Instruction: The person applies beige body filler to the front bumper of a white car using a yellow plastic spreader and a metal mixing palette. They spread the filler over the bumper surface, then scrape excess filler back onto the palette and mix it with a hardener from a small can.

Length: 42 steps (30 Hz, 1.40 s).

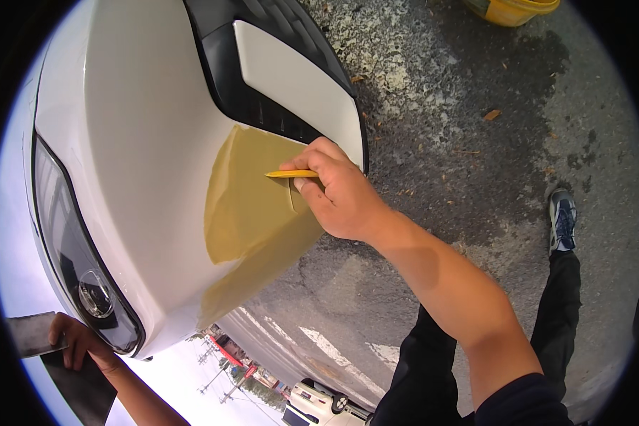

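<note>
A white car bumper (142, 92) carries a smooth patch of olive-yellow body filler (238, 206) that wraps around its corner. My right hand (337, 188) is closed around a thin yellow spreader (291, 174), pinched between thumb and fingers. The spreader's edge lies over the filler, just below the black trim; its far end is hidden in my grip. Low at the left, my left hand (85, 344) is closed on the edge of a flat grey plate (32, 334). Beneath that hand is a dark flat piece (82, 387); whether it is part of the plate I cannot tell.
The headlight (92, 291) is between my left hand and the bumper. Black trim (227, 85) borders the filler above. A yellow bucket (522, 11) stands on the stained asphalt (461, 128) at the far right. My shoe (563, 220) is at the right; a white vehicle (319, 405) appears beyond.
</note>
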Each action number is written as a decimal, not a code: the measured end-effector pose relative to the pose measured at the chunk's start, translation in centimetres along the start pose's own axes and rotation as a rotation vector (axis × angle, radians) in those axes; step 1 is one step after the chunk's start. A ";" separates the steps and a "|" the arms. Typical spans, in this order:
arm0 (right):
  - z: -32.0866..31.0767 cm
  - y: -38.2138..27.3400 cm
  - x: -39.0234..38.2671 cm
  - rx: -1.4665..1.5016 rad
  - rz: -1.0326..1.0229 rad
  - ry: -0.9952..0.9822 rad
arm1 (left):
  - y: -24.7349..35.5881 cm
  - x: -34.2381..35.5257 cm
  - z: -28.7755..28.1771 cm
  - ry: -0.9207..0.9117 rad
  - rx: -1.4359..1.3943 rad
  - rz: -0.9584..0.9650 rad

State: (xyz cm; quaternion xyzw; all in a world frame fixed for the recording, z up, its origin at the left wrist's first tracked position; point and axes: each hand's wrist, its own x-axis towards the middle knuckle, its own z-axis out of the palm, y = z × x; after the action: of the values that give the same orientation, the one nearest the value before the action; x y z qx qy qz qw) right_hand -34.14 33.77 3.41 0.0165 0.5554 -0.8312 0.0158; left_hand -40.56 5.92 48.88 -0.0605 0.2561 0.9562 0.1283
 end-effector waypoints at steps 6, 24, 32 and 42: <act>0.0 0.0 -2.9 0.023 -0.159 -0.024 | -0.5 0.1 0.0 -0.001 -0.020 -0.006; -3.7 4.7 0.3 -0.029 0.370 0.127 | -0.6 0.2 0.2 0.032 0.044 -0.024; -3.2 4.5 2.3 -0.132 0.313 0.045 | -1.2 0.3 0.2 0.027 0.037 -0.007; -2.9 4.3 3.2 -0.123 0.320 0.036 | -1.3 0.4 0.3 0.030 0.050 -0.036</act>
State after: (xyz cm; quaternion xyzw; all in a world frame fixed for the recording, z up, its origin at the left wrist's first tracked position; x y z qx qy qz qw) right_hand -37.07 34.81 -1.80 0.1188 0.5956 -0.7822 0.1391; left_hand -40.64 7.19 48.44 -0.0761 0.2806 0.9460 0.1434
